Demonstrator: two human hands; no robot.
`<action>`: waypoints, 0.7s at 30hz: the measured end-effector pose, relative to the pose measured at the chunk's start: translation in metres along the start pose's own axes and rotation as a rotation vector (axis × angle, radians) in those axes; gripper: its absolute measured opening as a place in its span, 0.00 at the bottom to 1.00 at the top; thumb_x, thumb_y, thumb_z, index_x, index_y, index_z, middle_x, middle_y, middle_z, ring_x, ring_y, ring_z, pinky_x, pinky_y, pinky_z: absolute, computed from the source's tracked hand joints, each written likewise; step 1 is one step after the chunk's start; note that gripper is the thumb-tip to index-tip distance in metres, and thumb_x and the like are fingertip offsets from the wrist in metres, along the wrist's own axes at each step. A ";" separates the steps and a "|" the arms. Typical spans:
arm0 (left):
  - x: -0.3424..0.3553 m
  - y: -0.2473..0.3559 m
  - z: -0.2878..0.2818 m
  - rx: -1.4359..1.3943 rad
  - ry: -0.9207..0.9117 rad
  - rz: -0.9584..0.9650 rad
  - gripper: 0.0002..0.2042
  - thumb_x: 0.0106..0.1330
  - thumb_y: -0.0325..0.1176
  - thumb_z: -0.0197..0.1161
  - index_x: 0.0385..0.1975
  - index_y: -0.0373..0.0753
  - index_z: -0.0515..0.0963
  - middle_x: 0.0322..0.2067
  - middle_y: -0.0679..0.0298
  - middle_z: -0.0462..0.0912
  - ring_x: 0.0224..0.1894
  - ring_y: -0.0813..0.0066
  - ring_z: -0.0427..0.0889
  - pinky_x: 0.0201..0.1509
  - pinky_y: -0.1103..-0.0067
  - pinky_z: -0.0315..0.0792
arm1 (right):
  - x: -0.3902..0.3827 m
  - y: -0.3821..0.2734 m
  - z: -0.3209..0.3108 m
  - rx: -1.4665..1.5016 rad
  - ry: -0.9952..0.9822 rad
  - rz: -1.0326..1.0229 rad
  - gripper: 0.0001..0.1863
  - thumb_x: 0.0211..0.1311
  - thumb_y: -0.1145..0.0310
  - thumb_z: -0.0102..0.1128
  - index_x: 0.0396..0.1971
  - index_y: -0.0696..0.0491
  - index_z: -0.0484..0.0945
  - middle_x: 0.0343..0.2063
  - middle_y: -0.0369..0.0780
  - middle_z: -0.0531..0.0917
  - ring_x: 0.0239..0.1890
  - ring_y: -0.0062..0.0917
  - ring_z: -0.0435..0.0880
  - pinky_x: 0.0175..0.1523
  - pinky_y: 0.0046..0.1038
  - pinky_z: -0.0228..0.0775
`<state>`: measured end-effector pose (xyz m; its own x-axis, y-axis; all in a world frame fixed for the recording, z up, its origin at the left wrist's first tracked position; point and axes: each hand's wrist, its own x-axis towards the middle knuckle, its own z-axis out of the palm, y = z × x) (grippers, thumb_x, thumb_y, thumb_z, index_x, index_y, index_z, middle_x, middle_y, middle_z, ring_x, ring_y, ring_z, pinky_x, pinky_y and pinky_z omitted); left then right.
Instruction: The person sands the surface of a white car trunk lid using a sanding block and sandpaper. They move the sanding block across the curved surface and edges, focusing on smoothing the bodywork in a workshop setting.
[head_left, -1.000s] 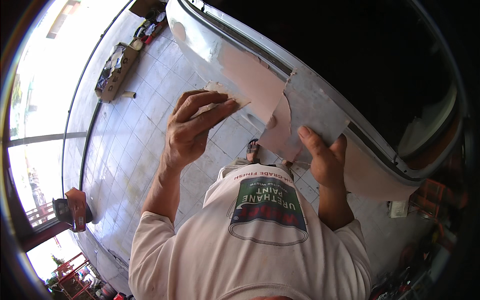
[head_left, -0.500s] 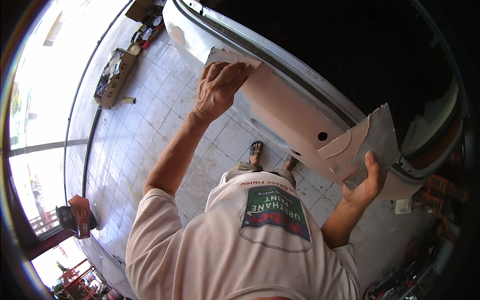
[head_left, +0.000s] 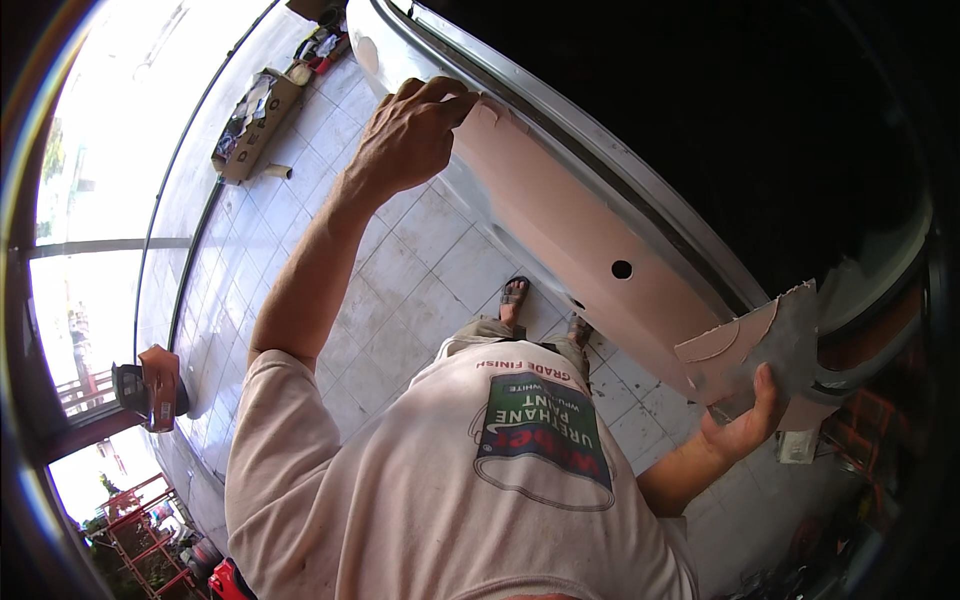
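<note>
My left hand (head_left: 408, 135) is closed at the upper part of a long silver-grey car body panel (head_left: 375, 45) coated with pale pink filler (head_left: 560, 210), its fingers bent over a thin spreader that is mostly hidden behind them. My right hand (head_left: 745, 410), lower right, grips a flat grey plate (head_left: 785, 335) carrying a ridged smear of pink filler, beside the panel's lower end. A dark round hole (head_left: 621, 269) pierces the coated surface between my hands. My sandaled feet show below the panel.
A long cardboard box (head_left: 250, 130) of assorted items and a short tube (head_left: 278, 170) lie on the tiled floor (head_left: 400, 290). An orange and black object (head_left: 158, 390) stands by the bright glazed opening at left. Red metal frames (head_left: 140, 530) sit at lower left, an orange crate (head_left: 860, 430) at right.
My left hand has swung up and across to the upper part of the panel with the spreader. My right hand and plate have moved right and down, uncovering the filler and hole.
</note>
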<state>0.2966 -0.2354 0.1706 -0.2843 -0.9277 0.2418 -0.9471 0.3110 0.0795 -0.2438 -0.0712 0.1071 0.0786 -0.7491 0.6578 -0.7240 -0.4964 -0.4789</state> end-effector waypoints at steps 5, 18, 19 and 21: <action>0.012 -0.024 0.006 -0.271 -0.249 -0.162 0.34 0.56 0.29 0.71 0.68 0.49 0.79 0.63 0.50 0.81 0.62 0.56 0.85 0.66 0.63 0.82 | 0.013 0.008 -0.003 0.060 0.049 -0.088 0.40 0.64 0.41 0.73 0.59 0.64 0.81 0.53 0.55 0.83 0.56 0.48 0.86 0.61 0.42 0.81; 0.006 -0.018 0.008 -0.492 -0.261 -0.471 0.37 0.55 0.44 0.79 0.70 0.57 0.80 0.63 0.59 0.77 0.54 0.65 0.85 0.59 0.68 0.80 | -0.027 0.076 -0.059 0.104 -0.047 -0.080 0.49 0.58 0.39 0.76 0.62 0.70 0.78 0.58 0.55 0.82 0.61 0.47 0.83 0.66 0.44 0.76; 0.005 -0.016 0.011 -0.485 -0.257 -0.459 0.37 0.54 0.44 0.79 0.70 0.57 0.80 0.63 0.59 0.77 0.55 0.64 0.84 0.61 0.68 0.80 | -0.024 0.075 -0.058 0.117 -0.038 -0.077 0.49 0.58 0.38 0.77 0.62 0.70 0.77 0.58 0.55 0.82 0.61 0.48 0.83 0.66 0.44 0.76; -0.002 -0.003 0.023 -0.436 -0.174 -0.368 0.37 0.53 0.43 0.80 0.69 0.57 0.81 0.63 0.60 0.78 0.57 0.64 0.82 0.63 0.68 0.79 | -0.022 0.070 -0.053 0.174 -0.005 -0.057 0.43 0.61 0.45 0.73 0.61 0.69 0.78 0.58 0.58 0.81 0.61 0.51 0.83 0.65 0.47 0.77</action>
<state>0.2965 -0.2392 0.1473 -0.0041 -0.9994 -0.0358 -0.8499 -0.0154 0.5267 -0.3326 -0.0661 0.0905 0.1197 -0.7195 0.6841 -0.5889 -0.6062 -0.5346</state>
